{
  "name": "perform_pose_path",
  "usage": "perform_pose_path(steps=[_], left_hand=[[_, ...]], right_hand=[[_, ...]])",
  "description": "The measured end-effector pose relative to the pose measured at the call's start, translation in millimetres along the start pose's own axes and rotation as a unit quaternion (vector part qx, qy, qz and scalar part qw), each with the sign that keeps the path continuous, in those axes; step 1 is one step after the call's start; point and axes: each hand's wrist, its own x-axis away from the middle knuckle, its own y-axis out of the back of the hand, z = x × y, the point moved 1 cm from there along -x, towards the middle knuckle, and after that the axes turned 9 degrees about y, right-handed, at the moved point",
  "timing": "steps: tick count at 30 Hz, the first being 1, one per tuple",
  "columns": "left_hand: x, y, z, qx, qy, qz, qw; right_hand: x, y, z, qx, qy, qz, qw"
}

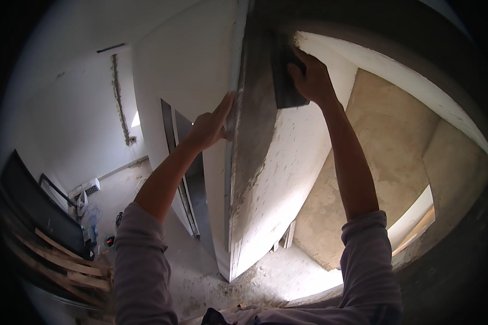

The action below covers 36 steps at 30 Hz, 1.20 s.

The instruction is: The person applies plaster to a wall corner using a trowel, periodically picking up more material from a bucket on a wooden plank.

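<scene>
My right hand (315, 81) grips a dark, flat plastering trowel (287, 81), high on the wall end. The blade lies against a band of grey, damp-looking plaster (255, 103); its handle is hidden under my fingers. My left hand (207, 129) rests lower down, at the left edge of the plaster. Its fingers stretch upward against a long, thin, pale strip (230, 179) running down the wall corner, with the thumb apart from them. Below the trowel the plaster gives way to a speckled white wall face (276, 173).
A doorway (192, 162) opens in the white wall at left. Wooden planks (73, 265), a dark panel (40, 203) and a white box (85, 187) lie at far left. Brown plastered wall (379, 151) with an opening (415, 222) stands at right. The floor (200, 290) is stained.
</scene>
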Motion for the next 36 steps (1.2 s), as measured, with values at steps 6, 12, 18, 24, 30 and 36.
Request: perform_pose_path(steps=[6,12,18,24,30,36], left_hand=[[-1.3,-5.1,12.7,-0.037,-0.036,-0.05,0.997],[1.4,-5.2,4.5,0.013,-0.001,-0.019,1.0],[-0.6,-8.8,7.9,0.006,0.009,-0.019,1.0],[-1.2,-4.2,8.1,-0.028,0.011,-0.029,0.999],[2.3,-4.3,-4.2,-0.035,0.031,-0.036,0.998],[0.4,-5.9,-0.8,-0.025,0.052,-0.012,0.998]], right_hand=[[-4.5,-15.5,2.8,-0.041,-0.049,0.056,0.996],[56.1,-16.9,28.9,-0.068,-0.112,0.152,0.98],[195.7,-39.6,88.7,-0.126,-0.195,0.228,0.946],[228.4,-32.3,90.0,-0.15,-0.233,0.258,0.925],[90.4,-31.3,33.7,-0.108,-0.167,0.016,0.98],[93.3,-57.7,50.6,-0.096,-0.201,0.076,0.972]])
